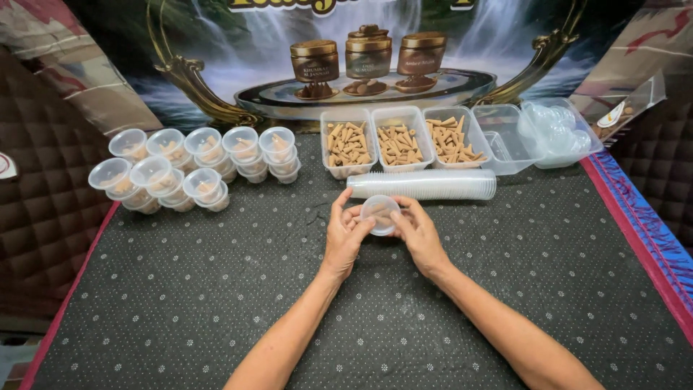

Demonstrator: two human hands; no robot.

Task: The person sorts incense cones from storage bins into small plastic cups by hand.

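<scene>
Both of my hands meet over the middle of the dark dotted mat. Together they hold a small clear plastic cup with a lid, tilted toward me. My left hand grips its left side and my right hand grips its right side, thumbs at the rim. Just behind the hands a long stack of clear cups lies on its side. Beyond it stand three clear trays of tan incense cones.
Several lidded filled cups are stacked in rows at the back left. An empty clear tray and a tray of clear lids sit at the back right. A printed backdrop stands behind. The mat has a red edge.
</scene>
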